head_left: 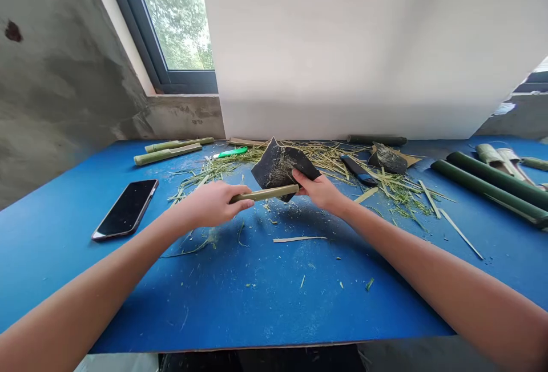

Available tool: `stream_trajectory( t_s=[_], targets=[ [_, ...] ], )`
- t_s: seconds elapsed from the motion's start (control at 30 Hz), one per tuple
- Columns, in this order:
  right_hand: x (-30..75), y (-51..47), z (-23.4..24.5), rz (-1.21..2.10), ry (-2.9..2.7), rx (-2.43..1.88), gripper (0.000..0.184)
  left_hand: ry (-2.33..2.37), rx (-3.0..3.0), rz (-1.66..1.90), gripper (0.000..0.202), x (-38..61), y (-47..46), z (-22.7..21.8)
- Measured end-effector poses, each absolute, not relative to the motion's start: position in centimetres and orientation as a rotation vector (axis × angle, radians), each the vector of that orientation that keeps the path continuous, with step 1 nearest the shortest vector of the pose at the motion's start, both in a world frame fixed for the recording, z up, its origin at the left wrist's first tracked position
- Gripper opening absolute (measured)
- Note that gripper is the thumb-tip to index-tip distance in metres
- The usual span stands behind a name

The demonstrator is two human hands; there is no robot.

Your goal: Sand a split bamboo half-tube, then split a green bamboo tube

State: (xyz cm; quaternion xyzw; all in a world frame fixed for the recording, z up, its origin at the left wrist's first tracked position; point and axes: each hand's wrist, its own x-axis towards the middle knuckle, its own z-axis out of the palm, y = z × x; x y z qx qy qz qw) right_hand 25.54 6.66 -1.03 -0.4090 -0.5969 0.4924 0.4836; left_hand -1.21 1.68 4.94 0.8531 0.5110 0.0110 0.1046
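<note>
L fingers [242, 205] curled tight round pale-green bamboo strip [265, 193], far end against dark sandpaper sheet [278, 166]; R fingers [303, 178] pinching sheet's near edge, strip's tip just beside them. All above blue table [214, 303]. Bamboo shavings [329, 161] behind, green utility knife [231, 152] beyond, phone [125, 209] far L, bamboo tubes [488, 186] far R.

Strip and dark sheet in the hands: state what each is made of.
The pale strip in the left hand looks like split bamboo: matt green-tan, with a long straight grain and similar fibrous shavings nearby. The folded dark sheet in the right hand looks like black abrasive paper, with a speckled, gritty, dull face; its backing cannot be told.
</note>
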Motion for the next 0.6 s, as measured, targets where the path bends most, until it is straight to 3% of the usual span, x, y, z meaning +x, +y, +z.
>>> stream_trajectory(
  t_s=[0.27, 0.6],
  targets=[
    [25.7, 7.0, -1.0, 1.098, -1.436, -1.056, 0.059, 1.421, 2.377, 0.068, 0.061, -2.8, 2.8, 5.5],
    [26.5, 7.3, -2.3, 0.727, -1.749, -1.205, 0.050, 1.531, 2.668, 0.010, 0.046, -1.0, 1.5, 3.2]
  ],
)
